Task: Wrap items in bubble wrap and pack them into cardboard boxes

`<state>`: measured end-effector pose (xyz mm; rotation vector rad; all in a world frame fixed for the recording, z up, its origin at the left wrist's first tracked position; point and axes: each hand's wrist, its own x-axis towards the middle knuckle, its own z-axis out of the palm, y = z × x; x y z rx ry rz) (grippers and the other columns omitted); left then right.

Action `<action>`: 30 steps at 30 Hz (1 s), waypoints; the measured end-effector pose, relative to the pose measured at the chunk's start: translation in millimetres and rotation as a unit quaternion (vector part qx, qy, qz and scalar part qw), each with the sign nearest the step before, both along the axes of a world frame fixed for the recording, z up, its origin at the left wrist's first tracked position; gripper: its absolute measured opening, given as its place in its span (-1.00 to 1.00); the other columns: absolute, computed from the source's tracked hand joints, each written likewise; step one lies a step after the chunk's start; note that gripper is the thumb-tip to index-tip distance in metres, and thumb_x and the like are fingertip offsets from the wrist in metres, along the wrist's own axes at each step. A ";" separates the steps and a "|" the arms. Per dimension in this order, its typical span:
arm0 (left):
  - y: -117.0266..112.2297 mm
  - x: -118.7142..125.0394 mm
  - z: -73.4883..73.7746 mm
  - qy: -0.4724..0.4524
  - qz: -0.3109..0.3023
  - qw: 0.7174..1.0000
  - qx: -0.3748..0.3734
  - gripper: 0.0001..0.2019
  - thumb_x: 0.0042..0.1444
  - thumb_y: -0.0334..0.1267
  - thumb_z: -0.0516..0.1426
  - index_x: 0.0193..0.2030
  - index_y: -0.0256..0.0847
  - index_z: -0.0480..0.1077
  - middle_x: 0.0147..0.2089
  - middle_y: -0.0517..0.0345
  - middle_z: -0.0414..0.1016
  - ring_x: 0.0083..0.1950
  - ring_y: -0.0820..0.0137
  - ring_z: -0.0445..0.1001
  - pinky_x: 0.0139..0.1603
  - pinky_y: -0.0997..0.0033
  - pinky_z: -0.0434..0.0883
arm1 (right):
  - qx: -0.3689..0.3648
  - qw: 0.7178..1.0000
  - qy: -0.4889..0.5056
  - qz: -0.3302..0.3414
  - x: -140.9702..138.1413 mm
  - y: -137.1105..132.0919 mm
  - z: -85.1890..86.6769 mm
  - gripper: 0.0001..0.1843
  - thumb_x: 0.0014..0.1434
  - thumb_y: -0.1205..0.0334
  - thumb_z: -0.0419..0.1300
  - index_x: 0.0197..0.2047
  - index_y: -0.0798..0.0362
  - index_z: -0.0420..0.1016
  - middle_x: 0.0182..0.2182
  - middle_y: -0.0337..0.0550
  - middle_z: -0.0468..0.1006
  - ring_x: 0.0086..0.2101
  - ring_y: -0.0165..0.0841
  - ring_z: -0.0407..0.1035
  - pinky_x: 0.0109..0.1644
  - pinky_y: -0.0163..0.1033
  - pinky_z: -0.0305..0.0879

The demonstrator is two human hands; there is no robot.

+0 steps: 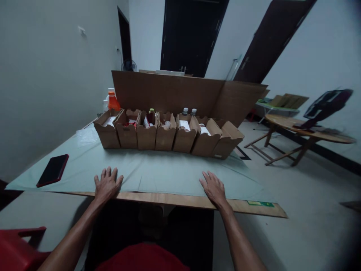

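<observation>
My left hand (106, 183) lies flat on the pale green table cover (158, 171) near the front edge, fingers spread, holding nothing. My right hand (213, 187) rests the same way further right, palm down and empty. Beyond both hands stands a row of several small open cardboard boxes (166, 133) with white and red items and bottle tops showing inside. A tall cardboard sheet (180, 94) stands upright behind the row.
A dark red phone (53, 170) lies at the table's left. An orange-capped bottle (113, 101) stands at the back left. A round wooden table (307, 130) sits to the right, a red chair (19, 248) at lower left.
</observation>
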<state>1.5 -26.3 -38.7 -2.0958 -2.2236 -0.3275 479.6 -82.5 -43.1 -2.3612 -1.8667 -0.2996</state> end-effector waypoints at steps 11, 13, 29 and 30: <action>-5.0 2.8 6.6 0.052 0.007 0.997 -0.057 -0.46 0.40 -0.06 -0.19 0.40 -0.22 0.21 0.48 -0.20 0.12 0.49 -0.04 0.03 0.35 -0.25 0.03 | -0.007 1.000 0.010 -0.004 -1.9 -5.6 5.0 -0.46 0.42 0.05 -0.09 0.36 0.01 0.30 0.36 0.02 0.28 0.34 -0.15 0.10 0.35 -0.01 0.02; -5.1 1.8 4.9 0.065 -0.002 0.996 -0.058 -0.46 0.39 -0.09 -0.19 0.40 -0.24 0.20 0.48 -0.21 0.11 0.49 -0.05 0.03 0.34 -0.24 0.04 | -0.007 1.000 0.011 -0.006 -1.8 -6.7 5.5 -0.47 0.42 0.04 -0.08 0.36 0.00 0.31 0.36 0.01 0.28 0.35 -0.15 0.10 0.35 -0.02 0.02; 2.7 0.9 -19.5 0.018 -0.048 0.999 -0.006 -0.49 0.31 -0.07 -0.08 0.23 -0.26 0.42 0.35 -0.26 0.33 0.37 -0.06 0.27 0.30 -0.18 0.19 | 0.009 0.999 0.035 0.003 -8.9 -19.6 8.2 -0.48 0.38 0.12 -0.01 0.34 0.04 0.35 0.34 0.05 0.31 0.33 -0.09 0.15 0.34 0.08 0.10; 7.6 7.1 -21.5 -0.004 -0.073 0.997 0.004 -0.51 0.28 -0.07 -0.05 0.19 -0.26 0.46 0.32 -0.24 0.37 0.35 -0.06 0.30 0.29 -0.15 0.24 | 0.011 0.999 0.044 0.015 -9.4 -26.3 5.4 -0.48 0.37 0.14 0.00 0.33 0.04 0.36 0.34 0.04 0.32 0.33 -0.08 0.15 0.35 0.09 0.10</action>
